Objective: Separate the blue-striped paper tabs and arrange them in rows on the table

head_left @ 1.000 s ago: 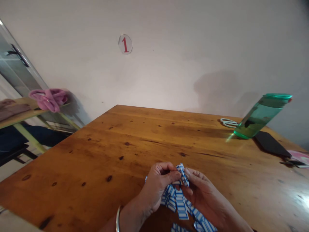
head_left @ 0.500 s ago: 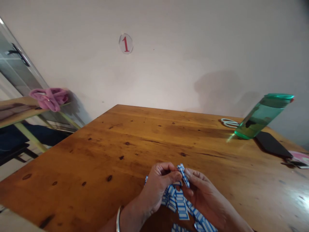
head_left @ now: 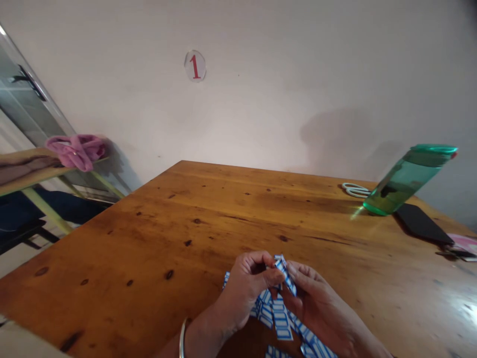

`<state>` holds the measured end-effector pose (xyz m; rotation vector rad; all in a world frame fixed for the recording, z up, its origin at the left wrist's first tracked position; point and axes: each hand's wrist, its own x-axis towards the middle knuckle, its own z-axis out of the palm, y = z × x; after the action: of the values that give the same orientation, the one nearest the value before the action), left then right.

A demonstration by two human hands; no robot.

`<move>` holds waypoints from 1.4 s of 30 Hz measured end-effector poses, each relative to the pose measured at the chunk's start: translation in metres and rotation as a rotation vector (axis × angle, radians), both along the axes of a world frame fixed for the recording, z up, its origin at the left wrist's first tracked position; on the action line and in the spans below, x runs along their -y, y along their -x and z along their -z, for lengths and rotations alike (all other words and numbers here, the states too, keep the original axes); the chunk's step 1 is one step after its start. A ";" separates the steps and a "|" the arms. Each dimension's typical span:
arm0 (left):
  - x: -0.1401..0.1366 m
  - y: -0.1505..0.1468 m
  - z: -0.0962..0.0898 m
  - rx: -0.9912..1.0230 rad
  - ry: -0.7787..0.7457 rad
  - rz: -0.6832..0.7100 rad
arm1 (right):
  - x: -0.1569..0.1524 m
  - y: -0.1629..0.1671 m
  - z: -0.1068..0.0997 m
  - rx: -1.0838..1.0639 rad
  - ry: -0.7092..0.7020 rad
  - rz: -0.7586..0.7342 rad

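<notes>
Between my two hands is a small folded strip of blue-and-white labels [head_left: 286,276], tilted above the table. My left hand [head_left: 249,281] pinches its left side between thumb and fingers. From the right, my right hand [head_left: 315,296] grips the same strip with thumb and fingertips. Beneath the hands lies a loose pile of similar blue-bordered label strips [head_left: 282,318], partly hidden by both hands. Another strip [head_left: 276,352] shows at the bottom edge of the view, cut off by the frame.
A green water bottle [head_left: 408,179] stands at the right beside a dark phone-like slab [head_left: 423,223] and a coiled white cable [head_left: 355,190]. The wooden table [head_left: 223,214] meets a wall at the back. A pink cloth [head_left: 78,151] lies on another table to the left.
The folded strip has tilted slightly and shows more of its printed face; my left thumb has shifted a little to the right over it. The pile looks unchanged.
</notes>
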<state>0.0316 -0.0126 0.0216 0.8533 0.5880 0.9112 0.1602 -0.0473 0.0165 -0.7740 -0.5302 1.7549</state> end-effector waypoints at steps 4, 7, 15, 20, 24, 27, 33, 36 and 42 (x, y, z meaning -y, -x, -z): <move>0.000 -0.001 0.001 0.011 0.016 -0.001 | 0.000 0.001 -0.001 -0.002 0.011 -0.007; 0.001 0.000 -0.001 -0.003 0.016 0.003 | 0.000 0.001 0.000 -0.003 -0.001 -0.011; 0.000 -0.001 0.001 -0.074 -0.045 -0.043 | -0.001 0.001 0.003 0.083 -0.088 0.057; 0.000 0.001 0.003 -0.079 -0.109 -0.078 | -0.001 0.003 0.000 0.252 -0.133 0.139; -0.002 0.001 0.005 -0.107 -0.112 -0.147 | -0.003 0.002 0.000 0.349 -0.133 0.225; -0.005 0.000 0.006 -0.165 -0.098 -0.249 | -0.004 0.000 0.003 0.422 -0.145 0.298; -0.011 -0.001 0.009 -0.259 -0.055 -0.268 | -0.003 0.001 0.002 0.590 -0.184 0.381; -0.012 -0.002 0.012 -0.260 -0.077 -0.232 | 0.000 0.004 0.002 0.728 -0.248 0.378; -0.005 -0.002 0.008 -0.259 -0.084 -0.138 | -0.002 0.005 0.008 1.031 -0.312 0.482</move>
<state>0.0340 -0.0079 0.0137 1.0250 0.8458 0.9619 0.1557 -0.0458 0.0088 -1.4172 -1.1432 0.7059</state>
